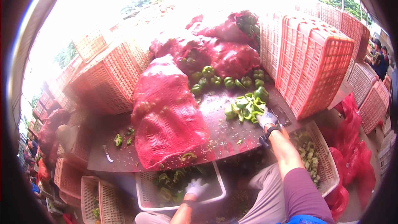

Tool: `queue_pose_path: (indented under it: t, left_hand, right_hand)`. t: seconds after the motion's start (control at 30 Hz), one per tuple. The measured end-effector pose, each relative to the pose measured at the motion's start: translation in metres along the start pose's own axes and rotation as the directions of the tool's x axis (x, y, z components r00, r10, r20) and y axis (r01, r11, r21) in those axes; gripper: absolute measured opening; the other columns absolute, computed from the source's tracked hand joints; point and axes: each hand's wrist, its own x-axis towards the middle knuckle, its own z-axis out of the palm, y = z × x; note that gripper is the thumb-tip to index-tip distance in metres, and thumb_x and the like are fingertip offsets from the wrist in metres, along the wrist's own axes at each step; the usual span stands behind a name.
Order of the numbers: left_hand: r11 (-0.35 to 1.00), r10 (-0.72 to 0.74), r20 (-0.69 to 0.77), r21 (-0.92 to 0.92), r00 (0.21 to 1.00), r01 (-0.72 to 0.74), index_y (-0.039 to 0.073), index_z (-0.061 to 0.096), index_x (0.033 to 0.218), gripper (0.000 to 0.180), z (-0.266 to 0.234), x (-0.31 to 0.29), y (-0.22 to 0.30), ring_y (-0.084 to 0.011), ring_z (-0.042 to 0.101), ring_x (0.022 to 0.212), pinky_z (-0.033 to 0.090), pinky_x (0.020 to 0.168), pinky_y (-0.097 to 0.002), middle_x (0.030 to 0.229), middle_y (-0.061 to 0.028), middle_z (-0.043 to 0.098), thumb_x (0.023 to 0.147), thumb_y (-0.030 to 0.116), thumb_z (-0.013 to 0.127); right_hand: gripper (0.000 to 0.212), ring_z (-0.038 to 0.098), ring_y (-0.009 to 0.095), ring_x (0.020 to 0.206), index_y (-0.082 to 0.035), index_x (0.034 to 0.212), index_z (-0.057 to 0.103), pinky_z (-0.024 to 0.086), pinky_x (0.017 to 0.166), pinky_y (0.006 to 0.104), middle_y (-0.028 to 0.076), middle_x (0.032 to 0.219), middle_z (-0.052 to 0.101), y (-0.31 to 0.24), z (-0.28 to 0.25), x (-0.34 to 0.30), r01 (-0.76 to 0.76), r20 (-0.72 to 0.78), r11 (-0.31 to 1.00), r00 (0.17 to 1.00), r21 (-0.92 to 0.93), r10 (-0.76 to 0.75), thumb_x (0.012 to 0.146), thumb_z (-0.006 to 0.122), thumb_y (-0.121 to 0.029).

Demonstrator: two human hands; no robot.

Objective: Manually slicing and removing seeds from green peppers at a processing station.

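Note:
My right hand (pixel 267 118), in a white glove, reaches to the near right edge of a pile of cut green bell peppers (pixel 249 104) on the dark table (pixel 222 139). Its fingertips touch the pieces, and whether they grip one is hard to make out. A whole green bell pepper (pixel 261 93) sits behind the pile. Lower left, my gloved left hand (pixel 196 187) is over a white-rimmed crate (pixel 182 208) below the table edge, with fingers apart and nothing visible in them. Green pepper pieces (pixel 168 182) lie in that crate beside the hand.
A full red mesh sack (pixel 168 112) lies at centre-left, with more sacks (pixel 232 56) and whole peppers (pixel 207 72) behind. A knife (pixel 107 153) rests at the table's left. Crates (pixel 313 64) rise at right. A crate of pale green chunks (pixel 327 161) stands beside my right arm.

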Motion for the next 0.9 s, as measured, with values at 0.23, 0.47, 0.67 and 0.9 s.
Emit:
queue_pose_path:
  t: [0.23,0.47,0.67,0.9]
  left_hand:
    - [0.884,0.244,-0.169,-0.366,0.955,-0.291,0.007,0.053,0.149,0.064,-0.007,-0.01,0.045,-0.0287,0.07,0.108,0.056,0.093,-0.0384,0.126,-0.0165,0.07,0.099,0.046,0.065]
    - [-0.082,0.298,-0.19,-0.982,0.936,-0.173,0.012,0.038,0.158,0.066,-0.032,-0.045,0.124,-0.0136,0.068,0.086,0.058,0.068,-0.0294,0.109,-0.0064,0.069,0.104,0.04,0.063]
    - [0.183,0.226,-0.413,-0.871,0.882,-0.455,0.004,0.055,0.144,0.053,-0.028,-0.047,0.103,-0.0111,0.065,0.098,0.057,0.083,-0.0291,0.119,-0.0055,0.068,0.104,0.038,0.064]
    - [0.225,0.172,-0.416,-0.866,0.893,-0.447,0.007,0.052,0.148,0.047,-0.026,-0.07,0.114,-0.0133,0.066,0.1,0.058,0.083,-0.0307,0.12,-0.0043,0.067,0.104,0.017,0.065]
  right_hand:
    - [0.055,0.068,0.043,0.114,-0.01,0.14,0.051,0.055,0.094,0.0528,0.026,0.124,0.068,0.008,0.035,0.0,0.025,-0.054,0.989,0.998,0.143,-0.018,0.091,0.068,-0.026]
    - [0.067,0.071,0.041,0.099,-0.015,0.141,0.053,0.057,0.085,0.0514,0.022,0.109,0.069,-0.081,0.014,-0.187,0.841,0.049,0.522,0.521,0.14,-0.852,0.081,0.079,-0.027]
    - [0.065,0.069,0.04,0.096,-0.011,0.142,0.048,0.057,0.082,0.05,0.02,0.111,0.066,-0.086,0.027,-0.268,0.835,0.01,0.532,0.536,0.139,-0.844,0.086,0.072,-0.034]
    - [0.076,0.069,0.03,0.075,-0.015,0.155,0.04,0.057,0.065,0.0426,0.013,0.091,0.065,-0.071,0.064,-0.286,0.939,-0.215,0.341,0.325,-0.041,-0.921,0.084,0.068,-0.018]
